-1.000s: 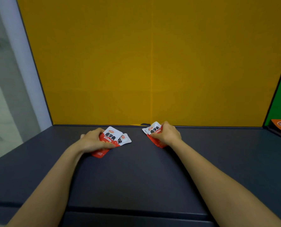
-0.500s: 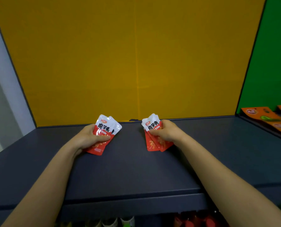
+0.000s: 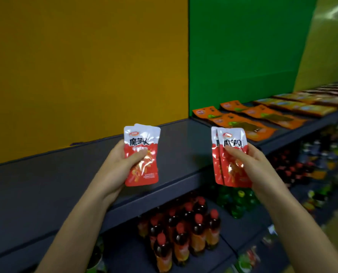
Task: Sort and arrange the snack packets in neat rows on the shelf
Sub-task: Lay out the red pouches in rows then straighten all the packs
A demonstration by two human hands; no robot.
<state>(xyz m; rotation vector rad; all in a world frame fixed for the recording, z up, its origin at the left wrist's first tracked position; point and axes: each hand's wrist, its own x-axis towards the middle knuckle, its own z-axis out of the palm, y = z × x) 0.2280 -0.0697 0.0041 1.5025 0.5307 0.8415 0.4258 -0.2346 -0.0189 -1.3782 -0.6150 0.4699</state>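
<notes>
Centre frame, above the dark shelf: left hand closed around red-and-white snack packets, right hand pinching another overlapped pair, both held upright; orange packets lie flat in rows, right.

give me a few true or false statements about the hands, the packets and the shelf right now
1. Each hand holds red and white snack packets. True: left hand, right hand.
2. The packets lie flat on the dark shelf. False: both sets are held up off it.
3. Orange packets lie in rows under the green panel. True.
4. The shelf below is bare. False: it holds red-capped bottles.
</notes>
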